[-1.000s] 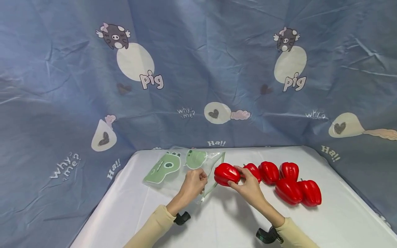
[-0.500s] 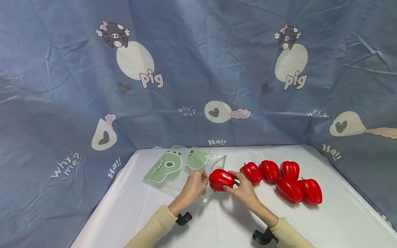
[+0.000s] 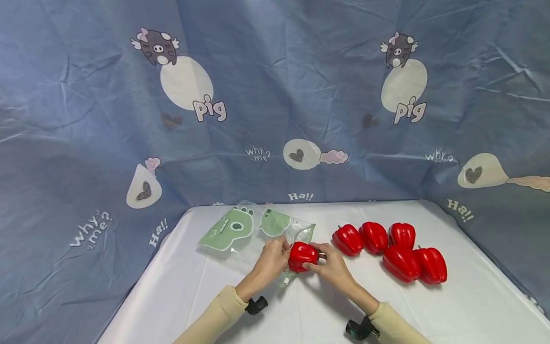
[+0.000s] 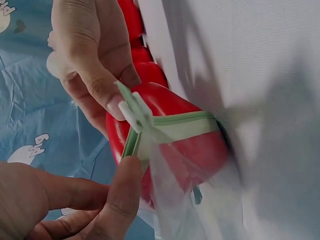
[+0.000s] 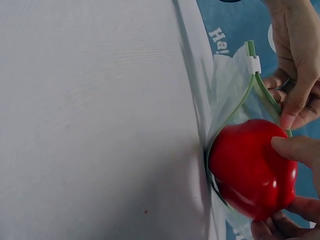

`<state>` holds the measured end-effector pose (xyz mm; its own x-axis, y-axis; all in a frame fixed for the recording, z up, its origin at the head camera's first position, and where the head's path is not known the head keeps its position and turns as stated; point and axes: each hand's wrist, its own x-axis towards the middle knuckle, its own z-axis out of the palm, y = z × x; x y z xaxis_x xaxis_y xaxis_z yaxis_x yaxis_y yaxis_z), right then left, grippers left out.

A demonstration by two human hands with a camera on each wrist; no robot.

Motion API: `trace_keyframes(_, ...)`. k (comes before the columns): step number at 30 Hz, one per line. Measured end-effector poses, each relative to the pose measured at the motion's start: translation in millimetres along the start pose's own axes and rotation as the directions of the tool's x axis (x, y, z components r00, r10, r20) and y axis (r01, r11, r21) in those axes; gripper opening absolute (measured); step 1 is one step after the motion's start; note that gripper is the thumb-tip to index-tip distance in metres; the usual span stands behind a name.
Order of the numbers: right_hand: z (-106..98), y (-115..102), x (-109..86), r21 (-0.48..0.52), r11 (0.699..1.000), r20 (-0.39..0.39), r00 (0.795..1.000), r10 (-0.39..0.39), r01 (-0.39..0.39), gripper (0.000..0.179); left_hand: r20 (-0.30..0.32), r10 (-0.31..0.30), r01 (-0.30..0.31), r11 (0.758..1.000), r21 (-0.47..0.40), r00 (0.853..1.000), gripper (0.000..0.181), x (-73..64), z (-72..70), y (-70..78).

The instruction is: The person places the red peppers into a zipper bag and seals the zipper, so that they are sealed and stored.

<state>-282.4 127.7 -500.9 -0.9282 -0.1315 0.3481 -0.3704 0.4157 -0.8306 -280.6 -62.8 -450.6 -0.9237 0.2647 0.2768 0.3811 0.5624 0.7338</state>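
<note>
A clear zip bag [image 3: 232, 228] with green cartoon prints lies on the table, its mouth facing right. My left hand [image 3: 270, 259] pinches one green zip edge of that mouth between thumb and fingers. A red bell pepper [image 3: 302, 257] sits in the opening, held around its sides by my right hand [image 3: 333, 268]. Through the plastic in the left wrist view, the front part of the pepper [image 4: 200, 155] shows inside the bag, with a green stem pointing down. A white zip slider [image 5: 254, 64] stands at one end of the mouth in the right wrist view.
Several more red bell peppers [image 3: 400, 263] lie grouped on the white table [image 3: 464, 306] right of my hands. Behind the table hangs a blue printed cloth [image 3: 275, 95].
My right hand has brought the bell pepper left and slightly nearer, from outside the bag into its mouth. My left hand has kept its pinch on the edge, shifting slightly right.
</note>
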Motion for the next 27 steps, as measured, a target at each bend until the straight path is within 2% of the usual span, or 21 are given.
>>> trace_keyframes(2, 1, 1, -0.5, -0.006, 1.0, 0.004, 1.0, 0.01, -0.01, 0.054, 0.001, 0.001, -0.001, 1.0, 0.004, 1.0, 0.009, -0.8, 1.1, 0.2)
trace_keyframes(8, 5, 3, -0.8, 0.074, 0.996, 0.032, 0.998, 0.047, -0.05, 0.054, -0.018, 0.015, -0.015, 1.0, 0.019, 1.0, 0.009, -1.3, 3.1, 0.6)
trace_keyframes(12, 7, 4, -0.1, 0.087, 0.995, 0.049, 0.998, 0.049, -0.053, 0.054, -0.039, 0.039, -0.036, 0.997, 0.073, 0.999, 0.009, -1.5, 3.3, 2.2)
trace_keyframes(17, 11, 3, 1.3, 0.099, 0.994, 0.073, 0.997, 0.036, -0.043, 0.053, -0.057, 0.074, -0.066, 0.988, 0.138, 0.996, 0.006, -2.7, 2.1, 5.6)
trace_keyframes(22, 15, 5, 5.6, 0.055, 0.998, 0.066, 0.998, -0.007, 0.003, 0.051, -0.071, 0.124, -0.112, 0.981, 0.157, 0.99, 0.007, -3.8, 2.5, 6.2)
trace_keyframes(27, 17, -1, 5.7, 0.136, 0.991, 0.105, 0.994, -0.025, 0.011, 0.052, -0.042, 0.097, -0.09, 0.987, 0.132, 0.994, 0.008, -4.0, 3.3, 7.0)
